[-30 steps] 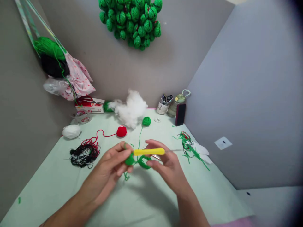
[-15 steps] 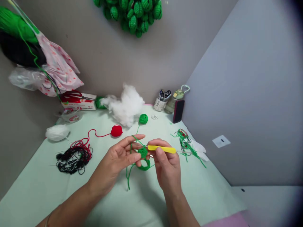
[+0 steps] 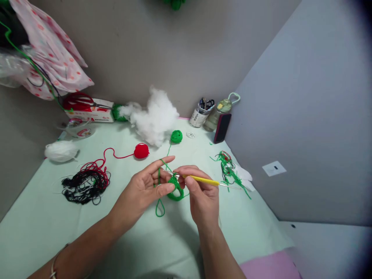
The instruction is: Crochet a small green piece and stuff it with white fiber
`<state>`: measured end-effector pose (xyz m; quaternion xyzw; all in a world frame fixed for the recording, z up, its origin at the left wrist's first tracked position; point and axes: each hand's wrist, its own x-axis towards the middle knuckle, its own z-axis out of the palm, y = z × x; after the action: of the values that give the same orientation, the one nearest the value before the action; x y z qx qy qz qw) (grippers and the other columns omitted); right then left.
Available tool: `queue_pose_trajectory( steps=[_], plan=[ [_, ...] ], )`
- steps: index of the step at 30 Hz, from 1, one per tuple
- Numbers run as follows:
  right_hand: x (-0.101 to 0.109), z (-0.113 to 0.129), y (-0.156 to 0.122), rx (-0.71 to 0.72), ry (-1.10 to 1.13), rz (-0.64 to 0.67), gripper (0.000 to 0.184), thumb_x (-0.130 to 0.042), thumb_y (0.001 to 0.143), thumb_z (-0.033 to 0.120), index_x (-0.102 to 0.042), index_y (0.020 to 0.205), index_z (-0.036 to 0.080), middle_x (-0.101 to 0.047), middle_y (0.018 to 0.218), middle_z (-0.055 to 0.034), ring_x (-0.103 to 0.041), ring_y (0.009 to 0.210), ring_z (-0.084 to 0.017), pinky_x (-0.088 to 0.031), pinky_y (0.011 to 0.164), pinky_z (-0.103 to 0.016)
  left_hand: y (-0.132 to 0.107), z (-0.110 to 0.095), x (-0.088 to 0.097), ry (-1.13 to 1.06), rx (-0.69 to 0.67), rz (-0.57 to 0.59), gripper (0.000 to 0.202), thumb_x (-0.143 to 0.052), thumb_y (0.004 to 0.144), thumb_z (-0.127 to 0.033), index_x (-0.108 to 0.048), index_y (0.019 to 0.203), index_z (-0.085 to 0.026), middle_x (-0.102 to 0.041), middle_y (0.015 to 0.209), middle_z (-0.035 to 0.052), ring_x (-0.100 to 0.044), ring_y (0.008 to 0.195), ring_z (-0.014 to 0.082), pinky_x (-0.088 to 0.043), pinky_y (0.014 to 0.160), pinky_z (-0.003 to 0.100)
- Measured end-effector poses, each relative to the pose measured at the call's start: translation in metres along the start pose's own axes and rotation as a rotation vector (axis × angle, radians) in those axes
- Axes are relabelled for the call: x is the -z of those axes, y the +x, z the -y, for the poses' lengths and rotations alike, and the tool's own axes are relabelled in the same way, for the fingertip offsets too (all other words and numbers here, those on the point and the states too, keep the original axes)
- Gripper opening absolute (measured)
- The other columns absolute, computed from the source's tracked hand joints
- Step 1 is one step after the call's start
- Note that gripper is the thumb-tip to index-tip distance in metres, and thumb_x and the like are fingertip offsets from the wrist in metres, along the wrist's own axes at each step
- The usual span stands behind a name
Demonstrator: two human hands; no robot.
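Between thumb and fingers my left hand [image 3: 147, 186] pinches a small green crochet piece [image 3: 173, 181], with green yarn running over its raised index finger. My right hand [image 3: 203, 197] grips a crochet hook [image 3: 205, 179] by its yellow handle. The hook's metal tip reaches the top of the piece, and its thin rear end points right. Just below the piece a green ring of yarn or crochet [image 3: 176, 195] shows, partly hidden by my fingers. A loop of green yarn [image 3: 160, 209] hangs under my left hand. Behind my hands sits a green yarn ball [image 3: 176, 136].
White stuffing [image 3: 157, 116] lies at the back beside a box [image 3: 95, 112] bearing red scissors [image 3: 78, 101]. Left are a red yarn ball [image 3: 141, 151], tangled black yarn [image 3: 83, 188] and white yarn [image 3: 61, 151]. Right are a pen cup [image 3: 198, 117], bottle [image 3: 213, 119], phone [image 3: 222, 128] and yarn scraps [image 3: 228, 168].
The hook has turned in my right hand, so its handle slants down to the right and its tip shows at the piece. My view has tipped downward.
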<state>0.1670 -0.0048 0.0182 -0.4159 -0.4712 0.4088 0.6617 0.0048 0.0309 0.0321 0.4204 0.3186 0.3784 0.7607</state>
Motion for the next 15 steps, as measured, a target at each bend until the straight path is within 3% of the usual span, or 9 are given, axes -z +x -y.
queue_pose_trajectory(
  steps=[5, 10, 15],
  plan=[
    [-0.0024, 0.0017, 0.0023, -0.127, 0.087, -0.06, 0.021, -0.07, 0.092, 0.042, -0.078, 0.093, 0.023, -0.076, 0.091, -0.0057, -0.062, 0.066, -0.014, -0.054, 0.059, -0.029, -0.0013, 0.0008, 0.0032, 0.05, -0.019, -0.033, 0.051, -0.08, 0.088, -0.028, -0.067, 0.136, -0.037, -0.064, 0.1, -0.0023, -0.061, 0.097, 0.0133, -0.049, 0.089, 0.025],
    [-0.0054, 0.0033, 0.004, -0.1, 0.126, -0.071, 0.023, -0.066, 0.095, 0.042, -0.076, 0.091, 0.022, -0.075, 0.087, -0.005, -0.063, 0.065, -0.013, -0.057, 0.06, -0.028, -0.0026, -0.0016, 0.0037, 0.047, -0.026, -0.069, 0.04, -0.079, 0.088, -0.031, -0.074, 0.127, -0.035, -0.063, 0.097, -0.001, -0.057, 0.091, 0.0141, -0.048, 0.081, 0.024],
    [-0.0043, 0.0015, 0.0016, -0.056, 0.083, -0.05, 0.025, -0.059, 0.101, 0.041, -0.072, 0.092, 0.021, -0.074, 0.089, -0.0047, -0.066, 0.068, -0.014, -0.059, 0.065, -0.03, -0.0036, 0.0, 0.006, 0.087, -0.052, -0.085, 0.038, -0.078, 0.087, -0.032, -0.075, 0.125, -0.032, -0.063, 0.097, 0.0011, -0.059, 0.094, 0.0171, -0.05, 0.084, 0.027]
  ],
)
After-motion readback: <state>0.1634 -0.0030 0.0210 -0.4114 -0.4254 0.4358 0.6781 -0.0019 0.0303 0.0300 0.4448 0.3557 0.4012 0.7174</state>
